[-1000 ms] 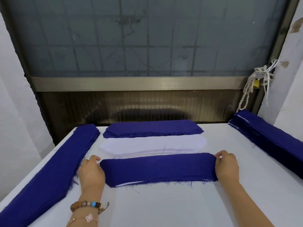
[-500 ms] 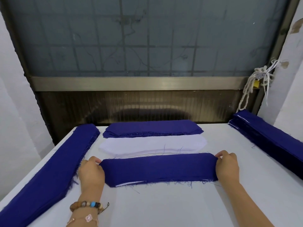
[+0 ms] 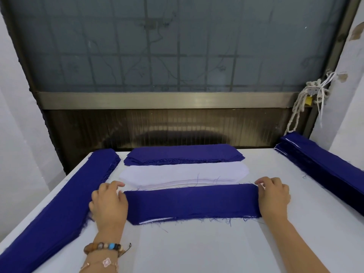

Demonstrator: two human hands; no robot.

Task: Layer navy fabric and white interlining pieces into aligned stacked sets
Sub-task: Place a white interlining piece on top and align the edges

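White table (image 3: 197, 251) carries everything. Long navy stack (image 3: 59, 203) lies left of the layered navy set (image 3: 191, 203), another navy stack (image 3: 325, 166) right of it. Behind the set: white interlining pile (image 3: 183, 172), then a navy pile (image 3: 183, 153). The set shows a white edge underneath. Left hand (image 3: 109, 203) butts its left end, right hand (image 3: 273, 196) its right end; fingers curled, actual grip cannot be told. Beaded bracelet (image 3: 104, 247) on left wrist.
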